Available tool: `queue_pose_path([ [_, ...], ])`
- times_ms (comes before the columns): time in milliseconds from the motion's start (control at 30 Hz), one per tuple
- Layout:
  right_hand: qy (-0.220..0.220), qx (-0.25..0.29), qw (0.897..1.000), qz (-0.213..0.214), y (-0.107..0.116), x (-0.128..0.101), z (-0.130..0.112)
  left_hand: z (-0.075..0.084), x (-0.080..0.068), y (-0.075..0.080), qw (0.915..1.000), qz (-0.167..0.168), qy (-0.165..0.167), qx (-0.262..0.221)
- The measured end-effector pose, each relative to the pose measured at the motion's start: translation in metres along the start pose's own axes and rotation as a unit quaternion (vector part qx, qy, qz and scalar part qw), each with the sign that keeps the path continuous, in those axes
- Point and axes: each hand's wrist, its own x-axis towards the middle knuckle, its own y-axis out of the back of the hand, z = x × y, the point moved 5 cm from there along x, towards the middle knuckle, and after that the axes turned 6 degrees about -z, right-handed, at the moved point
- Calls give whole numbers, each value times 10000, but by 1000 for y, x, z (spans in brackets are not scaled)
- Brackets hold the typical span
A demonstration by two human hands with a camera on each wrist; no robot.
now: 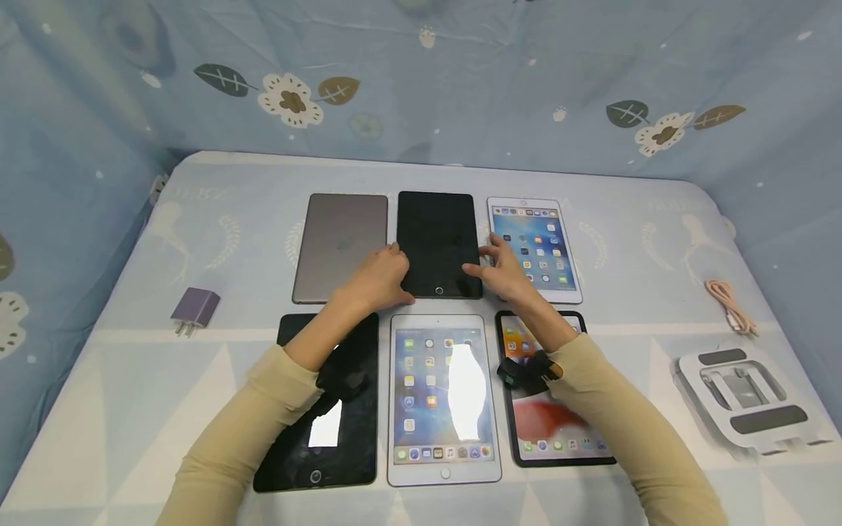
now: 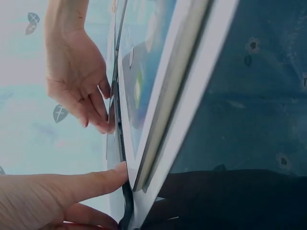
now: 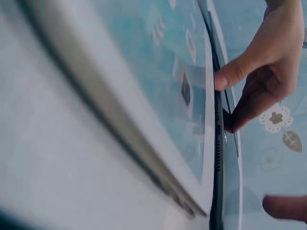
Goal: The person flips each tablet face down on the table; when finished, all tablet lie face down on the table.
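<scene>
A black-screened tablet (image 1: 437, 241) lies flat in the middle of the back row. My left hand (image 1: 378, 276) grips its near left corner, thumb at the near edge and fingers along the left side. The right wrist view shows that left hand (image 3: 271, 67) with its thumb against the dark edge. On the other side my right hand (image 1: 503, 270) has its thumb over the tablet's right edge, with loosely extended fingers between it and a white tablet (image 1: 546, 256). In the left wrist view the right hand (image 2: 79, 76) looks relaxed.
A grey tablet (image 1: 329, 263) lies face down at back left. In front lie a black tablet (image 1: 355, 438), a white tablet (image 1: 445, 474) and a black-rimmed tablet (image 1: 546, 420). A purple charger (image 1: 197, 307) sits left; a coiled cable (image 1: 730, 307) and folding stand (image 1: 743, 394) sit right.
</scene>
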Motion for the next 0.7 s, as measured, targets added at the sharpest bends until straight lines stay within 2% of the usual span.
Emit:
queue_pose_path([
  [133, 10, 976, 9950, 220, 2, -3, -3, 0, 0, 1, 9996, 5, 62, -282],
  [233, 253, 1729, 9843, 235, 2, -7, -8, 1, 0, 2, 9991, -115, 34, -419],
  [300, 408, 2047, 9777, 240, 3, -10, -12, 3, 0, 2, 9983, -211, 13, -537],
  [400, 609, 2182, 9738, 214, 7, -16, -18, 8, 3, 3, 9965, -378, 2, -740],
  [500, 700, 1985, 9773, 223, 15, -22, -21, 14, 7, 3, 9945, -574, -21, -881],
  [700, 698, 1614, 9842, 188, 29, -35, -21, 29, 14, 0, 9943, -822, -190, -659],
])
